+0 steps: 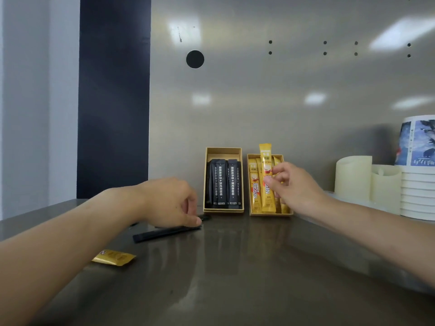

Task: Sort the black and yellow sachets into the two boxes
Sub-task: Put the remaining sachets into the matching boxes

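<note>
Two tan boxes stand against the back wall. The left box [223, 151] holds several black sachets [223, 184]; the right box [251, 214] holds several yellow sachets [255, 184]. My right hand [296, 184] pinches a yellow sachet [266, 158] upright over the right box. My left hand [171, 201] rests on the counter with its fingertips on one end of a loose black sachet [164, 233]. Another black piece [204, 217] peeks out just beyond that hand. A loose yellow sachet [114, 257] lies near my left forearm.
The dark glossy counter [235, 267] runs to a metal back wall. At the right stand two cream candle-like cylinders [353, 177] and a stack of paper cups [416, 161]. A dark panel [114, 90] rises at the left.
</note>
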`<control>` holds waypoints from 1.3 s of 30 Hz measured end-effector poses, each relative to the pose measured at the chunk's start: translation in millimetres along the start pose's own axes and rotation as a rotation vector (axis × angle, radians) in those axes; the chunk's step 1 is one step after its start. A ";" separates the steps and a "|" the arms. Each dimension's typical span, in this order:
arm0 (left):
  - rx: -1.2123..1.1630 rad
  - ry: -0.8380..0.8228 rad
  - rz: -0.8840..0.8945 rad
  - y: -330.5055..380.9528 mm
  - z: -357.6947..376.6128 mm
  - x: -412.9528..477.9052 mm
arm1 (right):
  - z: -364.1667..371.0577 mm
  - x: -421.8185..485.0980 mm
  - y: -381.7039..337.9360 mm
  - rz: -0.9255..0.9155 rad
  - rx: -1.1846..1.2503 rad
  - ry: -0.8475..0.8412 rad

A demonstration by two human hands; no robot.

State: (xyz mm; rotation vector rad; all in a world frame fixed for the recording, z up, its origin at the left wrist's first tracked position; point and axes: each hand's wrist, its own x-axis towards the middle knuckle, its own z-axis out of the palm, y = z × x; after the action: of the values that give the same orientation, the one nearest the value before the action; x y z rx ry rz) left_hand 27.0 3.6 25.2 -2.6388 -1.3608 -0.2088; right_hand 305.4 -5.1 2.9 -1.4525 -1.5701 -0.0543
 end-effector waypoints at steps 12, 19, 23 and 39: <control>-0.061 -0.078 0.050 -1.0 4.0 2.6 | 10.9 23.0 0.9 0.053 -0.103 0.004; -0.078 -0.085 0.052 -2.3 3.4 1.8 | 18.6 21.8 5.6 0.011 -0.152 0.042; -0.091 -0.092 0.052 -1.9 2.9 1.4 | 21.4 17.6 10.1 -0.050 -0.231 0.034; -0.079 0.121 -0.149 -40.7 -15.4 -5.0 | 21.4 -21.2 -25.2 -0.288 -0.216 -0.071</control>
State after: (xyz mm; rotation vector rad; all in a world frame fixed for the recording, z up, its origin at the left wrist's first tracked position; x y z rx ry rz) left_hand -9.8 19.6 42.6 -2.5401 -1.5390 -0.4429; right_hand 269.2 -15.3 -8.6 -1.3918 -1.8687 -0.3542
